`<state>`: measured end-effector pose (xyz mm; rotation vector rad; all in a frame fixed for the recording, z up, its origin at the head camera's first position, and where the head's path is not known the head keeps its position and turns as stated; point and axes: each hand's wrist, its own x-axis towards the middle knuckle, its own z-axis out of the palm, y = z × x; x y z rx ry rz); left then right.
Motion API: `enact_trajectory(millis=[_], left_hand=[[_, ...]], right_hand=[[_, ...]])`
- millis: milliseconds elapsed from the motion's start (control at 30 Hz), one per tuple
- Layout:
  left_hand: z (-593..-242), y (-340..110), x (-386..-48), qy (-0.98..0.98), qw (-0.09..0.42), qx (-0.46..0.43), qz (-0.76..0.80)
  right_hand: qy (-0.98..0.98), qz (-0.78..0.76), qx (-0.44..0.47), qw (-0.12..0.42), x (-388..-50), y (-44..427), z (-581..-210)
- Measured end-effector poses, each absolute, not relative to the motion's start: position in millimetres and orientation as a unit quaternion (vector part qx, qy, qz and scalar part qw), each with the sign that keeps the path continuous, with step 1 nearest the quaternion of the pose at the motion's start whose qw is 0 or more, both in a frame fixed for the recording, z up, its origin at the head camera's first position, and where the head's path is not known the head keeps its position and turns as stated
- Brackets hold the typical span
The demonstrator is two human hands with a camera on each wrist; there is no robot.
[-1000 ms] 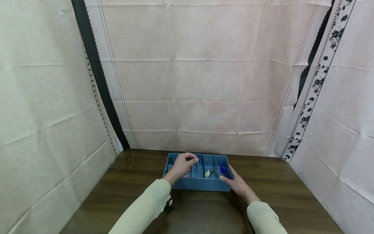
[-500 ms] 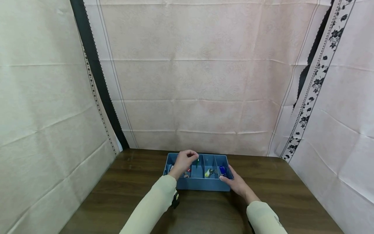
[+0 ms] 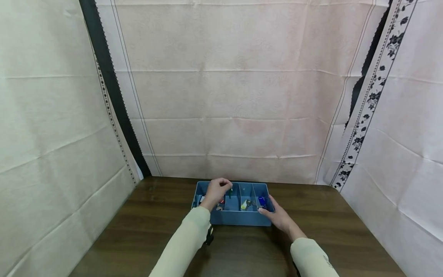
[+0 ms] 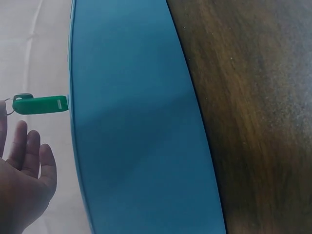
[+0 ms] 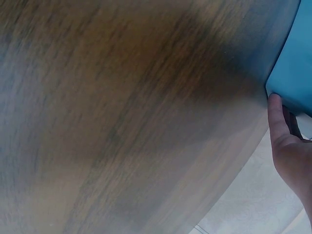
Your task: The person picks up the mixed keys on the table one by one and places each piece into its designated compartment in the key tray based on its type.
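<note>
A blue divided box [image 3: 238, 219] stands on the wooden table. Above one of its middle compartments my left hand [image 3: 216, 192] pinches the ring of a green key tag [image 4: 41, 105], which hangs down from the fingertips. In the left wrist view, the tag's lower end is at the box rim, and the other fingers of the left hand [image 4: 29, 180] are loosely bent. My right hand [image 3: 281, 220] holds the box's right end, thumb at the front corner and fingers along the side. In the right wrist view, part of the right hand [image 5: 287, 151] touches the box's corner.
A yellow tag [image 3: 244, 205] with keys lies in one compartment, and a blue tag [image 3: 262, 202] in the rightmost. Red and white pieces show partly behind the left hand. The wooden table [image 3: 162, 215] extends around the box; a pale cloth [image 3: 225, 96] hangs behind.
My left hand has shifted slightly with the green key tag, staying above the box. The view has turned a little. My right hand keeps its hold on the box's end.
</note>
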<state>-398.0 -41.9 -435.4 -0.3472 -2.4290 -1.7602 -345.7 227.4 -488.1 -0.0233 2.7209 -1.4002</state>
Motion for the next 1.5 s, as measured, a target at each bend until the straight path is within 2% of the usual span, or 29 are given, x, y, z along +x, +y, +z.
enact_trajectory(millis=[733, 1267, 1500], left_hand=[[-449.3, -41.2, -405.1, -0.828, 0.067, -0.117, -0.544], [-439.1, -49.3, -398.5, -0.821, 0.049, -0.115, -0.556], [-432.5, -63.0, -398.5, -0.829, 0.062, -0.125, -0.541]], right_hand=[[0.888, -0.457, -0.008, 0.044, -347.0, 228.0, -490.5], [0.885, -0.463, -0.011, 0.048, -344.4, 227.1, -486.0], [0.885, -0.462, -0.005, 0.050, -344.2, 227.9, -487.4]])
